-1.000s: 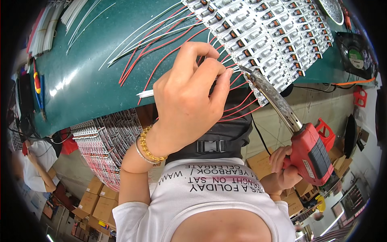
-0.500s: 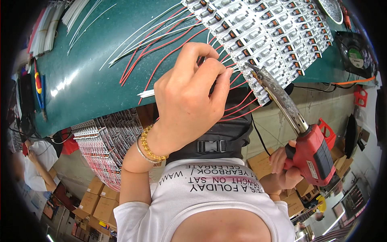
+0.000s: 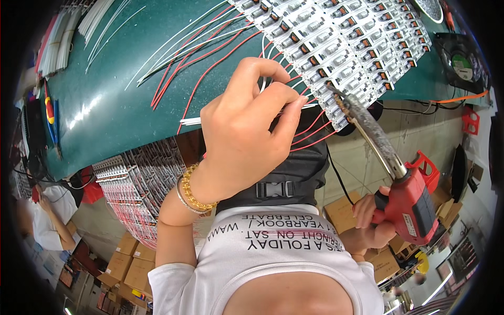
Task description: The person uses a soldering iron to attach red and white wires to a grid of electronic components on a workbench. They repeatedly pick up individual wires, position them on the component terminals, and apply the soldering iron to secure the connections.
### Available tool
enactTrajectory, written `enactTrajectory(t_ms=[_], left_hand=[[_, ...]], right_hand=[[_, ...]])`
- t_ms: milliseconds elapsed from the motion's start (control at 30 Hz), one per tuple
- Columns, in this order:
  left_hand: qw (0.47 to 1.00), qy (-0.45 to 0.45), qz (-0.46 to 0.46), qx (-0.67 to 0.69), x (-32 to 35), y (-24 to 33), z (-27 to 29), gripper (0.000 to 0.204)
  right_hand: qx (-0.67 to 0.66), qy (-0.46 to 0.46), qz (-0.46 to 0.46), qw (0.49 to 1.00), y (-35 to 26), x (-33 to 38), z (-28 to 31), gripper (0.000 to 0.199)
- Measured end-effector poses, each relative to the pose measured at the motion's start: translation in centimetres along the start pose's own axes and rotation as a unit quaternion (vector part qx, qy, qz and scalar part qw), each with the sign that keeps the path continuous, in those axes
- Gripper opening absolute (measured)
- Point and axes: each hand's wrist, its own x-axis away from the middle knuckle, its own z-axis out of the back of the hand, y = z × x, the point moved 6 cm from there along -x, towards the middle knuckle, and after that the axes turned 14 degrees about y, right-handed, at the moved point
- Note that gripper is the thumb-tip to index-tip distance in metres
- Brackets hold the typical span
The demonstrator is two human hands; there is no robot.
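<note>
Soldering iron [image 3: 387, 151] poised at the rim of a circuit-board sheet [image 3: 336, 50]

The person's right hand [image 3: 375, 218] has its fingers curled around the handle of the red-bodied soldering iron, below and to the right of the circuit-board sheet. The iron's dark tip points up and left, over the boards near their lower left edge; whether it touches them cannot be told.

The left hand [image 3: 252, 123] is bent at the knuckles just beside that edge, thumb and forefinger brought close together. Whether they pinch a wire is hidden. Red and white wires [image 3: 195, 54] run from the sheet's edge across the green table [image 3: 105, 110], and several pass behind the left hand. The sheet lies at the table's front edge, its lower corner jutting past it.

A yellow beaded bracelet [image 3: 193, 193] circles the left wrist. A red-and-yellow screwdriver [image 3: 49, 108] lies at the table's left end, a black fan [image 3: 462, 65] near its right. Below the table's left side stand more boards [image 3: 134, 184] with reddish wires; cardboard boxes [image 3: 123, 254] sit lower down.
</note>
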Motion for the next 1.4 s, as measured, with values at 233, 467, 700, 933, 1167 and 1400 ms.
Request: enactTrajectory(t_ms=[233,467,700,933,1167,1400], left_hand=[[1.000,0.016,-0.015,-0.016,0.3,0.1,-0.2,0.010],[0.999,0.017,-0.025,-0.015,0.2,0.3,-0.3,0.010],[1.000,0.011,-0.024,-0.005,0.0,0.4,-0.5,0.010],[0.999,0.021,-0.023,-0.014,0.4,0.1,-0.3,0.010],[0.999,0.021,-0.023,-0.010,0.0,0.5,-0.4,0.010],[1.000,-0.027,0.002,0.000,-0.4,0.5,0.2,0.010]], right_hand=[[0.119,0.046,0.043,0.991,0.1,1.2,0.7,0.068],[0.106,-0.015,0.075,0.991,-0.9,0.7,-0.7,0.066],[0.088,0.006,0.059,0.994,-1.2,0.8,-0.9,0.071],[0.105,-0.002,0.055,0.993,-0.6,0.7,-1.1,0.069],[0.076,0.012,0.049,0.996,-1.1,0.7,-0.9,0.076],[0.077,0.009,0.040,0.996,-0.3,0.6,-0.1,0.078]])
